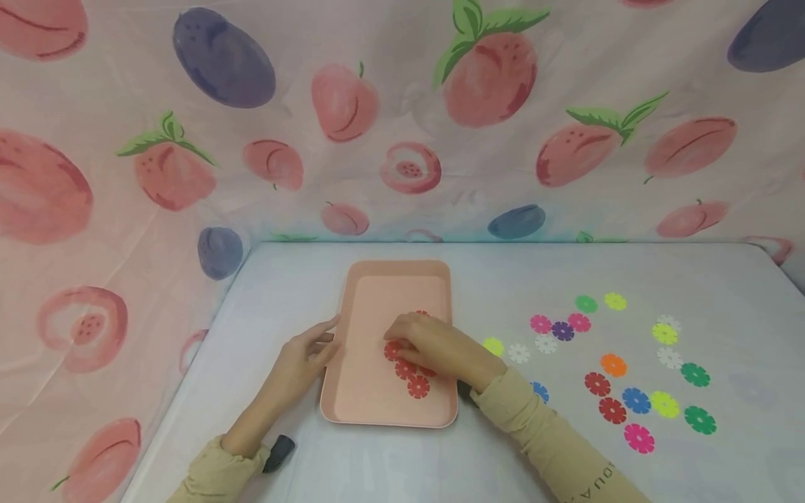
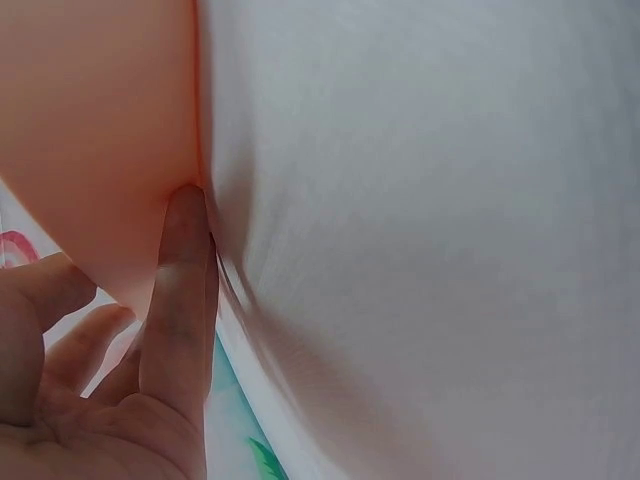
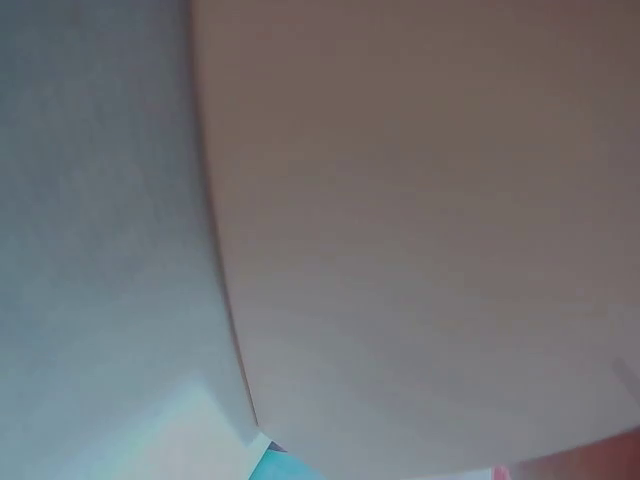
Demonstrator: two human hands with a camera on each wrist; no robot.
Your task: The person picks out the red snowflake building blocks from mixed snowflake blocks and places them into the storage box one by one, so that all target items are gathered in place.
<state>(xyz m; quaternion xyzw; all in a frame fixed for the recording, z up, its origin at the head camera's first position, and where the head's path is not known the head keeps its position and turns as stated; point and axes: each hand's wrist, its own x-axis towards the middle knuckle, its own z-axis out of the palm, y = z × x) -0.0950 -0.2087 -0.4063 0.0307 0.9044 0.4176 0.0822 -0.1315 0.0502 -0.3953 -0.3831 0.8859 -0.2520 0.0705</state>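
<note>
A peach-pink tray (image 1: 361, 391) lies on the white table. My left hand (image 1: 295, 367) touches its left side, and in the left wrist view a straight finger (image 2: 180, 290) rests against the outside of the tray wall (image 2: 100, 120). Over the right half of the tray my right hand (image 1: 437, 349) reaches in, fingers bent downward among several red flower-shaped discs (image 1: 418, 386). Its fingertips are partly hidden, so whether they pinch a disc does not show. The right wrist view has only the tray's outer wall (image 3: 420, 220) and the table.
To the right lie scattered flower-shaped discs, among them a pink one (image 1: 639, 439), an orange one (image 1: 613, 365), a purple one (image 1: 562, 330) and a dark green one (image 1: 700, 420). A blue disc (image 1: 539, 392) sits beside the right sleeve. A fruit-print cloth (image 1: 409, 105) hangs behind the table.
</note>
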